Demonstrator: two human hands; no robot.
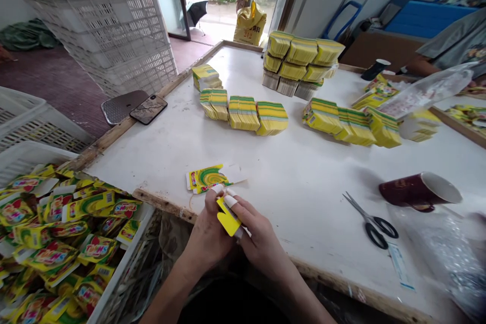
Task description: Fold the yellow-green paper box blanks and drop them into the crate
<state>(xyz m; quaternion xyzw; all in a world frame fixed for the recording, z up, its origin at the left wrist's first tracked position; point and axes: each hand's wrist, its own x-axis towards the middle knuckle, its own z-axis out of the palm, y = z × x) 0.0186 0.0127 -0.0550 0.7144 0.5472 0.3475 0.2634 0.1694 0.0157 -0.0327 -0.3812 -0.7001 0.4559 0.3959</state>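
Observation:
Both my hands meet at the near edge of the white table [288,172]. My left hand [207,235] and my right hand [256,235] pinch a small yellow folded carton [227,217] between their fingers. Some fingertips are wrapped in white tape. Just beyond the fingers, a flat yellow-and-green carton blank [207,178] lies on the table.
A white crate [125,258] at my left holds several loose carton blanks [56,233]. Bundled cartons [243,111] and a taller pile [299,63] sit farther back. Scissors [370,220], a tipped maroon mug [419,191] and plastic bags are at right. Two phones [134,106] lie left; another person's arm [448,50] is far right.

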